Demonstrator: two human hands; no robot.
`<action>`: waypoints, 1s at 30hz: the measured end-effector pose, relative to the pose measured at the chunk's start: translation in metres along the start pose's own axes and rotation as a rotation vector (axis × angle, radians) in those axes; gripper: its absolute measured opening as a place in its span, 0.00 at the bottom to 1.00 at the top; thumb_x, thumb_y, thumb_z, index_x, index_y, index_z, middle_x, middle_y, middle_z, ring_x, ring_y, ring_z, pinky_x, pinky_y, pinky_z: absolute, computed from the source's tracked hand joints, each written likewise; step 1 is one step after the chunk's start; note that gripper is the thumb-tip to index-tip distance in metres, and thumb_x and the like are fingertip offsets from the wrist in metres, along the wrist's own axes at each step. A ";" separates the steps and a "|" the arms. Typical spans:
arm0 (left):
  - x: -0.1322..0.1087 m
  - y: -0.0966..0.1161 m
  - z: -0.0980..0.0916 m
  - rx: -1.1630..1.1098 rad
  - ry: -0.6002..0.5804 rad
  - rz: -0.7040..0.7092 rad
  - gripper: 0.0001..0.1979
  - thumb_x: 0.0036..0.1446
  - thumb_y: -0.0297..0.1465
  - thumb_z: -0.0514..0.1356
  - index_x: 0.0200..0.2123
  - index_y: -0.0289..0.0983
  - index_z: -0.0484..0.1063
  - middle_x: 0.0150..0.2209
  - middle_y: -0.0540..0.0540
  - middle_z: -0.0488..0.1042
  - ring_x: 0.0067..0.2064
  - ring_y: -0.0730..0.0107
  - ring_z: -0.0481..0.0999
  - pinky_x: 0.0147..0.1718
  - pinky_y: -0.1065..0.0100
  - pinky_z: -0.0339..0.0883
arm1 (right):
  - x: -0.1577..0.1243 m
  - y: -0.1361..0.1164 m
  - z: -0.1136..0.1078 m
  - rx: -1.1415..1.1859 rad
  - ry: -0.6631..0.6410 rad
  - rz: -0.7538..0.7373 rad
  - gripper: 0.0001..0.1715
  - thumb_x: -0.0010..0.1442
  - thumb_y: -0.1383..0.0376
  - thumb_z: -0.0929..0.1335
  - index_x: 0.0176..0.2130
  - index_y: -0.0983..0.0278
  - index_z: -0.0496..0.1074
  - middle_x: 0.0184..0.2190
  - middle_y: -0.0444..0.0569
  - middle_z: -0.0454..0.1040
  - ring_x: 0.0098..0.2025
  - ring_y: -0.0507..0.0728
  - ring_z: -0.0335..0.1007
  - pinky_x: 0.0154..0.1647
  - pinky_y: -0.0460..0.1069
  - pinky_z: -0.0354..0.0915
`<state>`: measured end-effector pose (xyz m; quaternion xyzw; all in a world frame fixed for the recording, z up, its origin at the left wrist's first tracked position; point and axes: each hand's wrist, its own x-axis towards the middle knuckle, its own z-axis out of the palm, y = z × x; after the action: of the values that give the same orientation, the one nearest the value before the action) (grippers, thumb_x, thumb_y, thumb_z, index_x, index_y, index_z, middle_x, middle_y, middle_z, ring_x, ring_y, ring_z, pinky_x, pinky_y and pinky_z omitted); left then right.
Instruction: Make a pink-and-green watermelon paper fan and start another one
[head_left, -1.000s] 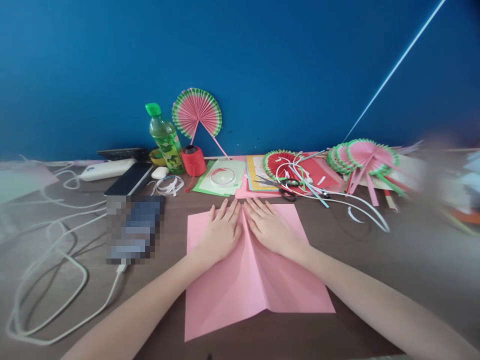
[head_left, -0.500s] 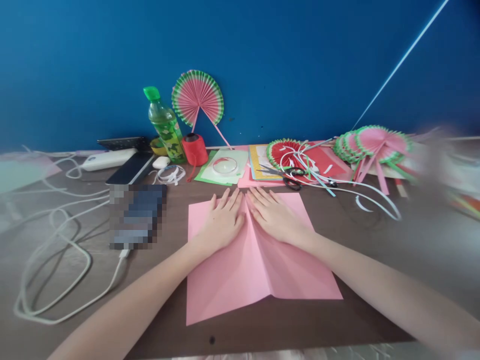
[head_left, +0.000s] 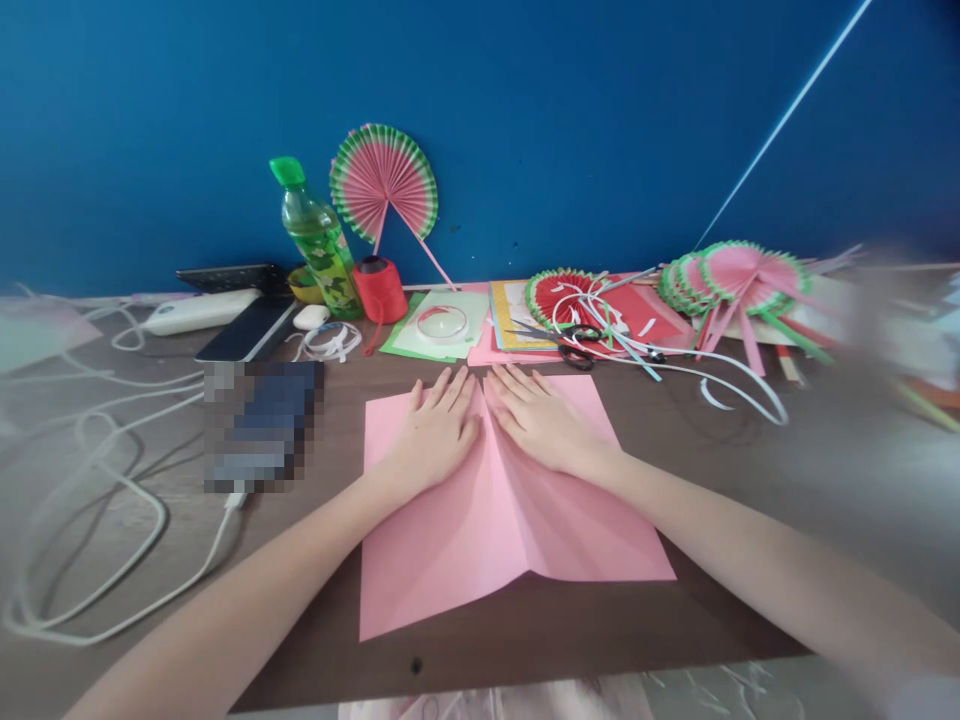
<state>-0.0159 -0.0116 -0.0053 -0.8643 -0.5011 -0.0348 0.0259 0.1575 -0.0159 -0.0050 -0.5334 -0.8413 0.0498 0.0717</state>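
Observation:
A sheet of pink paper [head_left: 442, 560] lies on the brown table with a raised crease running down its middle toward me. My left hand [head_left: 439, 430] rests flat on the far left half of the sheet, fingers stretched out. On the other side of the crease, my right hand [head_left: 536, 420] presses flat on the far right half, its fingers also extended. Both sets of fingertips reach the sheet's far edge. Neither hand grips anything. Near me, the crease stands up off the table.
Behind the sheet lie black-handled scissors [head_left: 574, 345], a roll of clear tape [head_left: 442, 323] and a red pleated fan [head_left: 566, 300]. A pink-green fan [head_left: 384, 185] leans on the blue wall beside a green bottle [head_left: 319, 240]. A phone [head_left: 270, 420] with a white cable [head_left: 161, 510] is left.
The view has shifted slightly, so everything appears a little further left and higher. Both hands stay flat on the pink paper, with little visible movement against it.

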 end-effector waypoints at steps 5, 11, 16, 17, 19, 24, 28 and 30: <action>0.000 -0.001 0.002 -0.004 0.026 0.009 0.27 0.62 0.35 0.39 0.63 0.33 0.48 0.64 0.44 0.50 0.65 0.60 0.46 0.61 0.50 0.44 | 0.000 0.000 0.000 0.014 0.009 0.004 0.32 0.63 0.61 0.50 0.63 0.71 0.49 0.64 0.51 0.46 0.66 0.56 0.37 0.65 0.57 0.40; 0.000 -0.002 0.000 -0.027 0.002 0.019 0.26 0.62 0.35 0.39 0.62 0.32 0.49 0.64 0.44 0.50 0.65 0.60 0.46 0.61 0.49 0.43 | -0.001 0.000 -0.002 0.025 0.016 0.001 0.32 0.63 0.61 0.52 0.63 0.72 0.49 0.64 0.52 0.47 0.66 0.57 0.38 0.65 0.57 0.41; 0.000 -0.007 -0.002 -0.050 0.061 0.083 0.24 0.62 0.36 0.43 0.59 0.34 0.57 0.61 0.44 0.57 0.63 0.61 0.52 0.61 0.52 0.45 | -0.005 0.000 -0.003 0.031 0.091 -0.044 0.29 0.63 0.64 0.53 0.59 0.72 0.58 0.63 0.52 0.51 0.66 0.57 0.41 0.65 0.55 0.43; -0.001 -0.007 -0.002 -0.052 0.069 0.097 0.24 0.62 0.36 0.42 0.58 0.33 0.58 0.60 0.43 0.59 0.63 0.62 0.54 0.61 0.54 0.45 | -0.006 0.000 -0.003 0.036 0.088 -0.054 0.28 0.63 0.65 0.52 0.59 0.72 0.59 0.62 0.52 0.53 0.65 0.56 0.42 0.65 0.55 0.43; -0.001 -0.006 -0.002 -0.067 0.052 0.112 0.24 0.63 0.34 0.41 0.59 0.31 0.57 0.60 0.42 0.60 0.62 0.64 0.55 0.61 0.58 0.46 | -0.007 -0.002 -0.002 0.056 0.057 -0.052 0.29 0.63 0.66 0.51 0.60 0.72 0.57 0.62 0.51 0.54 0.65 0.55 0.44 0.65 0.54 0.44; -0.003 0.000 -0.001 -0.083 -0.026 0.077 0.27 0.62 0.35 0.40 0.62 0.32 0.48 0.64 0.43 0.50 0.65 0.62 0.46 0.62 0.51 0.41 | -0.009 -0.004 -0.003 0.045 -0.009 -0.036 0.31 0.63 0.63 0.51 0.62 0.72 0.50 0.64 0.51 0.46 0.66 0.57 0.37 0.65 0.57 0.42; -0.005 0.001 -0.001 -0.047 -0.044 0.060 0.27 0.62 0.36 0.39 0.63 0.32 0.44 0.64 0.42 0.48 0.66 0.61 0.43 0.61 0.47 0.39 | -0.010 -0.005 -0.003 0.019 -0.019 -0.026 0.32 0.63 0.62 0.50 0.63 0.72 0.49 0.64 0.52 0.45 0.66 0.57 0.36 0.65 0.57 0.41; -0.006 0.002 -0.001 -0.039 -0.045 0.053 0.28 0.62 0.36 0.39 0.63 0.31 0.44 0.64 0.42 0.48 0.66 0.61 0.43 0.61 0.46 0.39 | -0.010 -0.005 -0.003 0.016 -0.016 -0.022 0.32 0.63 0.62 0.50 0.63 0.71 0.49 0.64 0.52 0.45 0.66 0.57 0.36 0.65 0.57 0.41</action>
<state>-0.0172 -0.0174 -0.0046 -0.8783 -0.4775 -0.0244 -0.0014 0.1579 -0.0270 -0.0023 -0.5233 -0.8471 0.0600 0.0698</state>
